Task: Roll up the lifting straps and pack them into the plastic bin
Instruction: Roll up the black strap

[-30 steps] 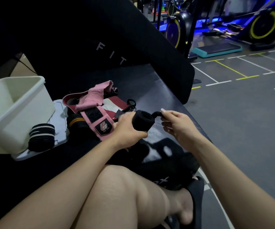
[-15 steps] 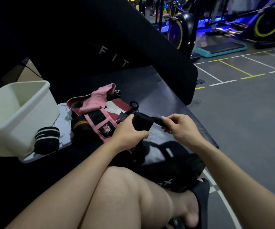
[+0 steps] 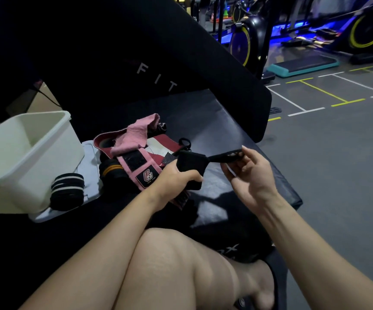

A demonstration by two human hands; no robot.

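While the left hand gripped a black strap roll at mid-frame, the right hand pinched its loose tail in its fingers, so rolling looked nearly finished. The white plastic bin at left appeared empty; a rolled striped strap lay beside it, and pink straps waited unrolled on the bench. "FIT" showed on the backrest; the pink strap's logo patch was unreadable.

Dim overall, the near left sinking into black. Blue glow spills from the far right behind the exercise bikes. Soft sheen on the tabletop. Wide-angle bending at the edges; slight softness throughout.
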